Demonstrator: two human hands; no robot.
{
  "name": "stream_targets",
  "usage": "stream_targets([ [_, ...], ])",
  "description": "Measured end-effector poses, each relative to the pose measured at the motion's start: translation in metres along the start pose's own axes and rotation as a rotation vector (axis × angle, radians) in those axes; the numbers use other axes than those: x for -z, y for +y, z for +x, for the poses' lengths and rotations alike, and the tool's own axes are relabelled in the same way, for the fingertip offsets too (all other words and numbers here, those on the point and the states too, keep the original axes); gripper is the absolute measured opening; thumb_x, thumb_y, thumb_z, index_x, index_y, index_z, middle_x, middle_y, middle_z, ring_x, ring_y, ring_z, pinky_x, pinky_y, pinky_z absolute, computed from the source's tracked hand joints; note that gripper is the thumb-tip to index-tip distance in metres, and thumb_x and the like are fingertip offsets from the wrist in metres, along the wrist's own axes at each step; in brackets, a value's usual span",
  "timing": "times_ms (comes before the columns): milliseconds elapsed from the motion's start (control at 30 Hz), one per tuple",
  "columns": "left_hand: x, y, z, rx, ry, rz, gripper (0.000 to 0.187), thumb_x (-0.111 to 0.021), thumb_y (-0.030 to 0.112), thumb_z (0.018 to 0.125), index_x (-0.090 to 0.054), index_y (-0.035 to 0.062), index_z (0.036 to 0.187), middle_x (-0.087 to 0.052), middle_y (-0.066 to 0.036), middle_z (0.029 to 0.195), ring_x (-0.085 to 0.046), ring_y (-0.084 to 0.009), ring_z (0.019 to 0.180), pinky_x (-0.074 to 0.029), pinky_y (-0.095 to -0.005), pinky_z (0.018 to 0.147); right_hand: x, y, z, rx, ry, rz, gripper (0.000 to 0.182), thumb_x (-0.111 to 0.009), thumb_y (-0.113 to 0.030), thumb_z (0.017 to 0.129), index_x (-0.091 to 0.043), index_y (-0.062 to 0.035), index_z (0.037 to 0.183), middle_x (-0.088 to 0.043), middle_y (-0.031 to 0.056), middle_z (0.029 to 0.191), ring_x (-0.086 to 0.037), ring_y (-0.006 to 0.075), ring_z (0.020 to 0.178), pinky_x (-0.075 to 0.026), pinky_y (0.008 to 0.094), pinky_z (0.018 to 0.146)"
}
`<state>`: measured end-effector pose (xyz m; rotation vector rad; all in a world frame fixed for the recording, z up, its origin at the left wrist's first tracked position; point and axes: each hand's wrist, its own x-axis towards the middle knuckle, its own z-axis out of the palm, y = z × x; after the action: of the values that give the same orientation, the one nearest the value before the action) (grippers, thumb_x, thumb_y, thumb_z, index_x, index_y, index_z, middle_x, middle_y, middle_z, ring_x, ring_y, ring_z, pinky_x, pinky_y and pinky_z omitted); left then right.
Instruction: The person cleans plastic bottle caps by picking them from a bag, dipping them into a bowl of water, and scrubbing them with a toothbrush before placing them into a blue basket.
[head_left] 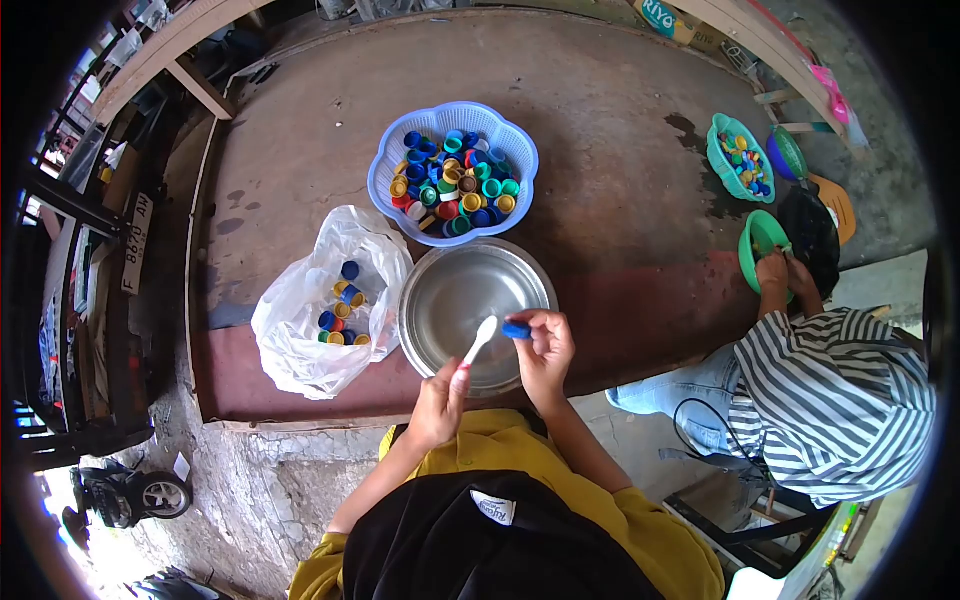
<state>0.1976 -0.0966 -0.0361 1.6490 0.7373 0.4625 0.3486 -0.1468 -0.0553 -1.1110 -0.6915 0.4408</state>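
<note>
My left hand (437, 408) is closed round the handle of a white brush (484, 336), whose head points up and to the right. A blue bottle cap (516, 329) is pinched in my right hand (546, 352), just right of the brush head and apart from it. Both are over a round metal basin (440, 290). Behind the basin stands a blue plastic basket (381, 180) full of coloured caps. Left of the basin lies a white plastic bag (290, 300) with several caps in it.
At the right a person in a striped shirt (830, 390) has both hands in a green bowl (746, 250). Behind that bowl is a turquoise basket (722, 165) of caps. The table's front edge (300, 425) runs before my body.
</note>
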Motion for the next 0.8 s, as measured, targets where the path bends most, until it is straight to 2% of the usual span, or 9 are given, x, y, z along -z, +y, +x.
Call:
stream_targets([
  [67, -0.007, 0.004, 0.0, -0.13, -0.006, 0.05, 0.028, -0.038, 0.023, 0.095, -0.048, -0.0018, 0.089, -0.041, -0.009, 0.053, -0.039, -0.0151, 0.048, -0.034, -0.0312, 0.047, 0.001, 0.001, 0.002, -0.007, -0.013, -0.005, 0.018, -0.054, 0.011, 0.079, -0.045, 0.0001, 0.092, -0.056, 0.0148, 0.093, -0.059, 0.0196, 0.089, -0.048, 0.0299, 0.08],
  [167, -0.002, -0.014, 0.008, 0.156, 0.037, 0.014, 0.027, -0.038, 0.023, 0.095, -0.048, -0.0015, 0.089, -0.04, -0.009, 0.053, -0.039, -0.0137, 0.049, -0.034, -0.0302, 0.047, 0.0, 0.003, 0.001, 0.033, -0.042, 0.037, 0.02, -0.054, 0.01, 0.08, -0.046, 0.0003, 0.095, -0.056, 0.015, 0.094, -0.059, 0.0213, 0.09, -0.047, 0.0322, 0.083],
  [300, 0.0, -0.007, 0.006, 0.087, 0.047, -0.05, 0.029, -0.037, 0.024, 0.095, -0.048, -0.0012, 0.087, -0.04, -0.004, 0.053, -0.038, -0.0104, 0.049, -0.033, -0.0282, 0.046, -0.001, -0.003, 0.001, -0.069, 0.008, -0.035, 0.011, -0.055, 0.006, 0.081, -0.049, 0.0011, 0.089, -0.058, 0.0114, 0.091, -0.058, 0.0181, 0.088, -0.046, 0.0272, 0.079],
  [467, -0.003, 0.007, 0.001, -0.046, 0.017, 0.022, 0.028, -0.037, 0.023, 0.095, -0.048, -0.0013, 0.087, -0.04, -0.006, 0.053, -0.038, -0.0116, 0.048, -0.034, -0.0291, 0.046, 0.003, 0.002, 0.006, 0.091, -0.09, -0.236, 0.009, -0.055, 0.006, 0.08, -0.049, 0.0004, 0.084, -0.057, 0.0109, 0.09, -0.058, 0.0182, 0.086, -0.046, 0.0269, 0.077],
  [500, -0.004, 0.006, 0.0, -0.004, 0.022, 0.023, 0.028, -0.037, 0.023, 0.095, -0.048, -0.0016, 0.088, -0.041, -0.007, 0.053, -0.038, -0.0125, 0.048, -0.034, -0.0295, 0.047, 0.001, 0.001, 0.006, 0.112, -0.097, -0.249, 0.01, -0.055, 0.007, 0.08, -0.049, 0.0003, 0.083, -0.057, 0.0109, 0.09, -0.058, 0.0184, 0.086, -0.046, 0.027, 0.076],
  [600, 0.001, -0.004, 0.009, 0.144, 0.006, 0.026, 0.029, -0.038, 0.023, 0.095, -0.05, -0.003, 0.094, -0.042, -0.01, 0.054, -0.039, -0.0161, 0.049, -0.036, -0.031, 0.049, -0.005, -0.007, 0.002, 0.067, -0.025, -0.033, 0.013, -0.051, 0.012, 0.079, -0.046, 0.0007, 0.085, -0.054, 0.0123, 0.093, -0.058, 0.0199, 0.089, -0.046, 0.0303, 0.08],
  [633, 0.001, -0.006, 0.007, 0.098, 0.019, 0.02, 0.028, -0.038, 0.023, 0.095, -0.05, -0.0031, 0.094, -0.042, -0.011, 0.054, -0.04, -0.0166, 0.049, -0.036, -0.0313, 0.048, -0.005, -0.009, 0.002, 0.047, 0.006, 0.05, 0.014, -0.05, 0.012, 0.079, -0.046, 0.0007, 0.086, -0.053, 0.0125, 0.095, -0.057, 0.0206, 0.091, -0.046, 0.0317, 0.083],
  [733, -0.002, -0.003, -0.001, -0.096, 0.013, 0.036, 0.027, -0.039, 0.022, 0.095, -0.05, -0.0029, 0.094, -0.042, -0.013, 0.052, -0.042, -0.0184, 0.047, -0.036, -0.0318, 0.047, -0.001, -0.004, 0.001, 0.066, -0.027, -0.148, 0.016, -0.054, 0.009, 0.077, -0.045, -0.0011, 0.085, -0.056, 0.0119, 0.089, -0.057, 0.0183, 0.084, -0.045, 0.0291, 0.078],
  [800, -0.002, -0.002, 0.005, 0.033, 0.035, 0.051, 0.026, -0.039, 0.022, 0.094, -0.049, -0.002, 0.091, -0.042, -0.014, 0.053, -0.042, -0.0183, 0.047, -0.036, -0.0311, 0.048, 0.001, -0.005, 0.002, 0.119, -0.065, -0.3, 0.017, -0.057, 0.007, 0.076, -0.046, -0.0022, 0.084, -0.057, 0.011, 0.085, -0.056, 0.0166, 0.083, -0.044, 0.0277, 0.077],
])
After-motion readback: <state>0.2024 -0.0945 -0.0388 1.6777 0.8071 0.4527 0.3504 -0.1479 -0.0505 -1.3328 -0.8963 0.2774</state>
